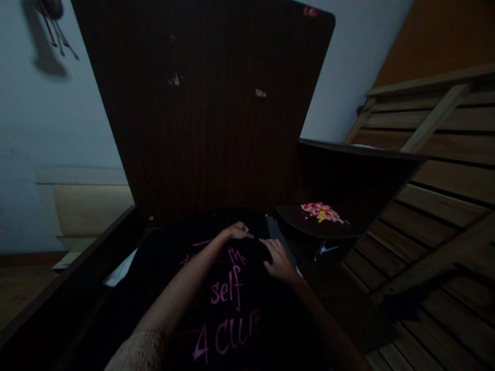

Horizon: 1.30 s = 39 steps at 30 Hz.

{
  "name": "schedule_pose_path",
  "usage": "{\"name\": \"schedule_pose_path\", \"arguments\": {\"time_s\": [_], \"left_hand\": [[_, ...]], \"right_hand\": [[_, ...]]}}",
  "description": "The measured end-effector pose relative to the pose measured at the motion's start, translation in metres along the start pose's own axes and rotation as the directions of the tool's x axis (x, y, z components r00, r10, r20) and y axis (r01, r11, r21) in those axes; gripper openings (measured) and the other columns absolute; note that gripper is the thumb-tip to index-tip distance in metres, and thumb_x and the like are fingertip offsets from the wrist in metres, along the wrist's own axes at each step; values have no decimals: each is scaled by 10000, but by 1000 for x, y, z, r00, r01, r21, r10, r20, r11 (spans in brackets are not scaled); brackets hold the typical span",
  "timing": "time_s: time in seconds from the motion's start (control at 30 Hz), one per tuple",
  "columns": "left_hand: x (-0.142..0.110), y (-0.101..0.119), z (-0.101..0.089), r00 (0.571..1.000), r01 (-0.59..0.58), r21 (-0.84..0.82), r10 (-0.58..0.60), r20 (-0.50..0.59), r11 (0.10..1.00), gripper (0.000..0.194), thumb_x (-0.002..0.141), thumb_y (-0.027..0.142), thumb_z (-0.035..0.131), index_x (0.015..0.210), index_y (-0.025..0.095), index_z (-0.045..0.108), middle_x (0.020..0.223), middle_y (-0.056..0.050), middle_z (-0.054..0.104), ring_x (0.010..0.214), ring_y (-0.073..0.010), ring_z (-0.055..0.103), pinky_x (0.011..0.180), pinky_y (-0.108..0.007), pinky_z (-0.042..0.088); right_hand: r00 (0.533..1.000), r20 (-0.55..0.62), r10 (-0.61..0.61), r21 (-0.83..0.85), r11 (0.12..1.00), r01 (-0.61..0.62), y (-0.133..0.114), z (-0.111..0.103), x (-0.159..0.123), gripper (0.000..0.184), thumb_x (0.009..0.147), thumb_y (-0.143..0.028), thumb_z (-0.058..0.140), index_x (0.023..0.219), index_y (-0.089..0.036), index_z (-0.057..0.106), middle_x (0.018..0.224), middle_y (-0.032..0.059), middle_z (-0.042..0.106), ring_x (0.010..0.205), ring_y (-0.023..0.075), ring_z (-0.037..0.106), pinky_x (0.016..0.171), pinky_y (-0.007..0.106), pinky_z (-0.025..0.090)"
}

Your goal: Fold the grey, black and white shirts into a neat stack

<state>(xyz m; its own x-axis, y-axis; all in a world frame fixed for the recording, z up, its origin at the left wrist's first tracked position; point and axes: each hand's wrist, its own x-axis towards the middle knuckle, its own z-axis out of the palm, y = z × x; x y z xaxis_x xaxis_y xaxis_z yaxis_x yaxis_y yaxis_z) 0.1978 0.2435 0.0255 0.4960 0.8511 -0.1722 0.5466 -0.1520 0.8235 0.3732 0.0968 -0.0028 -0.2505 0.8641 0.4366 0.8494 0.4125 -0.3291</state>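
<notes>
A black garment with pink lettering point(228, 309) lies spread inside an open dark wooden storage compartment. My left hand point(236, 232) rests on the garment's far edge with fingers curled down onto the cloth. My right hand point(277, 258) lies flat beside it, fingers stretched out on the fabric, a small gap between the two hands. The dim light hides whether the left fingers pinch the cloth.
A raised dark wooden lid point(204, 108) stands upright behind the compartment. A dark item with a pink and yellow patch point(320, 212) sits to the right. Wooden bed slats point(436, 206) fill the right side. White cloth point(119, 270) shows at left.
</notes>
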Motion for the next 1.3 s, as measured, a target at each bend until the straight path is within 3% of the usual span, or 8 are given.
{"name": "schedule_pose_path", "arguments": {"time_s": [0.17,0.33,0.43,0.57,0.77,0.93,1.13,1.3], "left_hand": [[6,4,-8,970,18,-40,-28,-242,999,193,803,367,647,761,182,615,748,5,637,756,-144,583,666,-220,426],[8,-2,-18,919,70,-97,-102,-381,993,108,800,290,680,829,192,645,951,-53,697,976,-180,621,825,-232,457],[6,-12,-19,900,142,-158,-194,-390,977,181,742,279,733,866,189,636,1011,-72,691,1000,-198,628,820,-243,482],[-2,-21,-18,905,201,-260,-280,-321,945,533,625,222,788,1106,182,561,1067,-99,668,882,-212,658,682,-268,537],[-26,-23,-8,950,98,-384,-201,-238,918,916,587,113,779,1394,209,356,1140,-114,645,850,-188,660,693,-282,554],[-37,-31,9,952,-119,-365,2,-307,923,677,669,86,714,1312,231,558,1154,-78,665,1022,-221,641,897,-328,507],[-34,-37,15,927,-71,-303,-49,-371,950,611,609,33,721,1197,189,661,1446,-118,480,1361,-295,404,1115,-355,325],[-27,-35,13,903,-61,-316,-82,-421,947,665,654,9,652,1295,174,586,1424,-113,501,1290,-235,495,1078,-287,371]], "right_hand": [[998,13,-64,-7,998,64,-5,-2,-1,594,712,-92,538,1300,-172,515,1064,107,595,1007,250,538,928,410,451],[968,182,-173,-12,984,178,-7,-7,-12,275,743,-77,509,925,-209,667,851,45,646,808,190,599,747,297,457],[990,126,-66,-10,998,68,-4,-14,-9,124,776,-146,542,791,-210,647,751,15,622,687,153,577,645,254,410],[984,-85,159,-6,987,-160,11,-19,12,245,904,-283,461,732,-200,614,756,34,622,690,151,581,659,254,401],[883,58,466,-13,885,-466,34,-4,43,208,865,-365,566,942,-189,645,911,87,691,838,211,648,704,279,430],[777,96,622,24,779,-626,42,11,55,248,813,-420,633,887,-185,664,889,127,699,859,259,657,702,307,440],[715,199,670,305,651,-695,52,13,57,304,717,-443,683,598,-217,517,599,9,556,602,182,561,556,272,381],[689,226,689,504,523,-688,55,18,51,381,596,-438,759,687,-223,458,615,-49,515,591,133,508,538,228,376]]}}
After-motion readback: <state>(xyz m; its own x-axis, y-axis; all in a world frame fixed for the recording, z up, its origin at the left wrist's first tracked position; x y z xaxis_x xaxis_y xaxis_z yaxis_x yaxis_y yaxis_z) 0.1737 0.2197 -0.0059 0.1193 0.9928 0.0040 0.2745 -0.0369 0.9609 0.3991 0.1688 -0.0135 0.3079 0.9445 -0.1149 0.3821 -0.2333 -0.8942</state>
